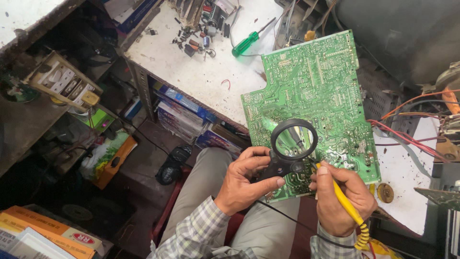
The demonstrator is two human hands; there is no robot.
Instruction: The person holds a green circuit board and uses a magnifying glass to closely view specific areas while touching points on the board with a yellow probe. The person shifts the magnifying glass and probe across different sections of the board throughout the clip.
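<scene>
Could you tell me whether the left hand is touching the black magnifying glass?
Touching: the head view shows the left hand with fingers wrapped around the handle of the magnifying glass.

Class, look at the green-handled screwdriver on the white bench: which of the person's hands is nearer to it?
Left. The left hand, holding the magnifier, lies below the screwdriver; the right hand sits further right and lower.

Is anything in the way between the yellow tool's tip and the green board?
Nothing solid blocks it. The right hand holds the yellow tool with its tip at the green circuit board. The left hand holds a black magnifying glass above the board, over that spot.
</scene>
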